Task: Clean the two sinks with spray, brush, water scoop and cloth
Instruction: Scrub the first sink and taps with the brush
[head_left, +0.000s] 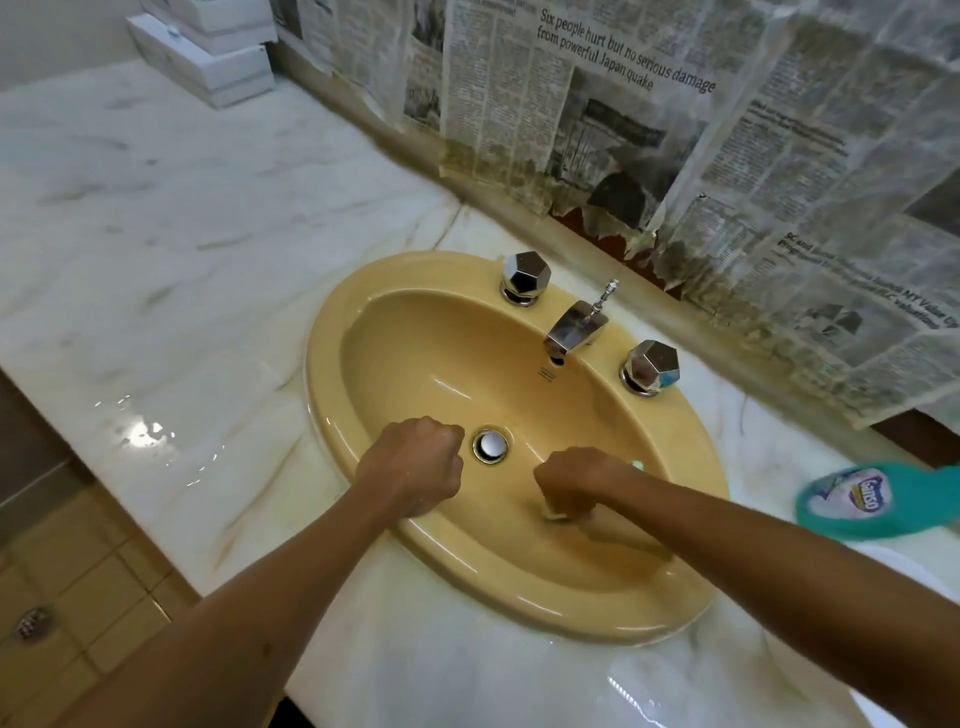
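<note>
On the far left, well away from the fingers of both hands, two white boxes (208, 57) stand stacked at the back of the marble counter (171, 218). There is one wet patch (143, 434) on the counter, to the left of the left hand.

The left hand (415, 465) is over the yellow sink (332, 364), just left of the single drain (490, 445). Its fingers are curled into a fist, and I see nothing inside them. Only one sink is in view; the second one does not show.

Behind the fingers, at the back rim of the sink, there are two chrome knobs (524, 275) and one spout (574, 330) between them.

The right hand (582, 480) is just right of the drain, low in the bowl. Its fingers are closed around the brush (556, 514): a pale part comes out below them and touches the front slope of the sink, and a small green tip shows above the knuckles. The long axis of the brush seems to run from that tip down to the pale end, so toward the person. The right hand is the one nearer to the brush; the left is apart from it, on the other side of the drain. I judge that the scrubbing step is going on, and the next stroke depends on this pale end staying pressed on the bowl.

To the right of the right fingers, one teal cleaner bottle (872, 501) lies on its side on the counter. No scoop or cloth is visible.
</note>
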